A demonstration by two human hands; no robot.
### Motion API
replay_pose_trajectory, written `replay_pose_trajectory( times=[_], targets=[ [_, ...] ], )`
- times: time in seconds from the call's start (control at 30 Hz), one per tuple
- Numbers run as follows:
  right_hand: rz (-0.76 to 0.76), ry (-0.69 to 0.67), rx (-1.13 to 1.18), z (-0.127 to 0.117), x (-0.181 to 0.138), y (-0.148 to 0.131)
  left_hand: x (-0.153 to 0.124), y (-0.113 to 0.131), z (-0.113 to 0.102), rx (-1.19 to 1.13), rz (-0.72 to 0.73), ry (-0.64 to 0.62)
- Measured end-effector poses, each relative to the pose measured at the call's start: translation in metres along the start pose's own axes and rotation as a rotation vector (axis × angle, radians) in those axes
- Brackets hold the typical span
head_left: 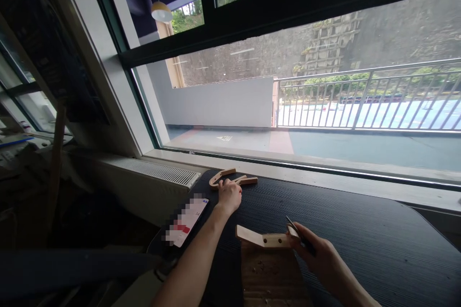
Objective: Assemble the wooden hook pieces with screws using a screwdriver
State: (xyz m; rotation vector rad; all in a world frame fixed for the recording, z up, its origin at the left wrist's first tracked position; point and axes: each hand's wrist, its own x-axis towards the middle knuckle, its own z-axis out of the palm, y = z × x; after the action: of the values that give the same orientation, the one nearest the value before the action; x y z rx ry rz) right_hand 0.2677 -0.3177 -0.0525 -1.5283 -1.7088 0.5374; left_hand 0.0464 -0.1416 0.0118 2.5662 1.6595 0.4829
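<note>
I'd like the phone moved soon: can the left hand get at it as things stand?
Probably yes: nothing seems to cover the phone beside the left forearm, though the left hand, at the wooden pieces, would have to draw back.

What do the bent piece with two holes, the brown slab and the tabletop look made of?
Bent piece: likely smooth, bare wood, going by its pale tan, dull surface. Brown slab: wood or cardboard; its rough, streaked face leaves that open. Tabletop: perhaps black laminate, with fine, grain-like lines.
</note>
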Motion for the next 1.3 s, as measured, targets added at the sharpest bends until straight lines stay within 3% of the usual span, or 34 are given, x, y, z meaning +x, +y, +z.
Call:
replay_pose_trajectory(
  times=[0.27,0.53,0.73,0.83,1.0,1.3],
  targets=[
    [0.000,0.025,0.024,-0.001,-0.001,-0.005,0.021,0.000,0.013,0.100,0.068,-0.158],
    [-0.001,0.025,0.025,-0.002,0.000,-0.009,0.021,0.008,0.001,0.095,0.131,-0.102],
    [-0.012,0.049,0.009,-0.003,0.001,-0.012,-0.016,0.041,-0.044,-0.067,0.205,0.039],
    [-0.015,0.062,0.021,-0.004,0.000,-0.014,-0.048,0.062,-0.057,-0.395,0.288,-0.043],
    [-0.007,0.055,0.036,-0.005,-0.002,-0.016,-0.081,0.080,-0.048,-0.467,0.352,-0.188],
    [0.014,0.054,0.021,-0.004,-0.002,-0.018,-0.085,0.082,-0.028,-0.312,0.382,-0.155]
  ],
)
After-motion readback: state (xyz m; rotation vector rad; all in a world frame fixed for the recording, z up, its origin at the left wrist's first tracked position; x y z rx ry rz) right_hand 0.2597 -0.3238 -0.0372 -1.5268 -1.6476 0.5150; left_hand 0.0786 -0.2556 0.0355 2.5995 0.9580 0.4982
